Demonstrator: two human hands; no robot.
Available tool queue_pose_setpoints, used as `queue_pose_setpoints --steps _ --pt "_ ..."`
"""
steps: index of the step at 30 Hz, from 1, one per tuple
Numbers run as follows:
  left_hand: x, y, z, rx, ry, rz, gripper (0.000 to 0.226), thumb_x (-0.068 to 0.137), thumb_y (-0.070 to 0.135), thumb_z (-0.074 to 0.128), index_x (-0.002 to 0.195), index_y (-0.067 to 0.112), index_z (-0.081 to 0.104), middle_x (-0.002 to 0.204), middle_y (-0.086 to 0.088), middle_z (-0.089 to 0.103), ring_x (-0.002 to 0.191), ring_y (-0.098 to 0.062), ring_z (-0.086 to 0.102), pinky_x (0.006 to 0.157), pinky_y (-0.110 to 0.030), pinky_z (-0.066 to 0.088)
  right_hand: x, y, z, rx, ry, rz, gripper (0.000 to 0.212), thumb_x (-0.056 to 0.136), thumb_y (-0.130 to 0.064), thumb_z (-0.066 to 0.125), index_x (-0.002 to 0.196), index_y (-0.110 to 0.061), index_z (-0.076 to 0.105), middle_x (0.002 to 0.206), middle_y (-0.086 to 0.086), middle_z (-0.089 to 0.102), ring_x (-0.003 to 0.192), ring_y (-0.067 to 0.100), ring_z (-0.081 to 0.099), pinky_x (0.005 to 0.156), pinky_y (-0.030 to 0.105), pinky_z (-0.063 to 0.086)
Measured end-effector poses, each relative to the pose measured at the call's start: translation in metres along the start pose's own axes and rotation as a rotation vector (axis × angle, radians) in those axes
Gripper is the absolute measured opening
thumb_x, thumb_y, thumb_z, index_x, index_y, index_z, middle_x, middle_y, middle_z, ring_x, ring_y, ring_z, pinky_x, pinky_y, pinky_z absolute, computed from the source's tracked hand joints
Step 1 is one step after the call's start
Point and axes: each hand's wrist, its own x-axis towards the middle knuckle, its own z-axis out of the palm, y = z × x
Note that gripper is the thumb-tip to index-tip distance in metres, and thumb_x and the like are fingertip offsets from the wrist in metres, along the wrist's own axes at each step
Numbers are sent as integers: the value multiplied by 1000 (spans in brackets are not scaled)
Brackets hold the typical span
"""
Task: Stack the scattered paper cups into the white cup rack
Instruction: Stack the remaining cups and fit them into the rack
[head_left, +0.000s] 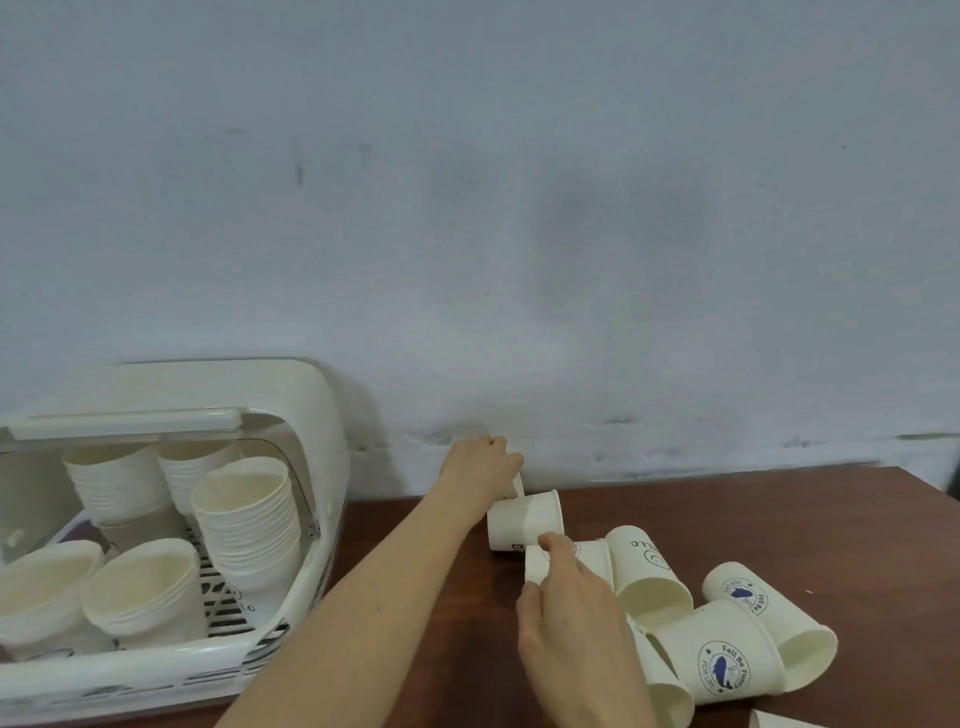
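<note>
Seeing left grip (480, 465) curling round paper cup (524, 519) lying right of white cup rack (291, 525). Right grip (571, 618) pinching second cup (569, 564) just beyond. More scattered cups (727, 634) lying on counter (779, 519), further right.

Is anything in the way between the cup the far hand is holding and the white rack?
Nothing visible blocks it. The left hand grips a cup by the wall; only bare table lies between it and the open rack. The person's own left forearm crosses nearer the camera.
</note>
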Motion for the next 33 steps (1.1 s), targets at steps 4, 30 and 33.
queue_pose_setpoints --steps 4,30,33 --pt "-15 -15 -6 43 57 -123 34 95 7 43 128 9 48 125 -11 50 113 -28 52 69 -33 33 -2 0 0 2 16 -7 34 97 -23 36 131 -24 31 113 -4 57 105 18 54 81 33 44" --pt "-287 66 -60 -864 295 -469 17 98 35 41 100 29 57 86 8 45 85 -15 56 73 -33 46 -133 29 -46 -41 159 365 47 95 -22 36 141 -13 25 112 7 63 104 30 57 76 38 42" --pt "-306 77 -55 -934 320 -513 13 97 34 46 99 32 58 86 10 46 82 -12 56 73 -33 47 -142 34 -53 -73 190 496 39 97 -31 38 127 -6 34 111 13 63 103 35 60 75 38 42"
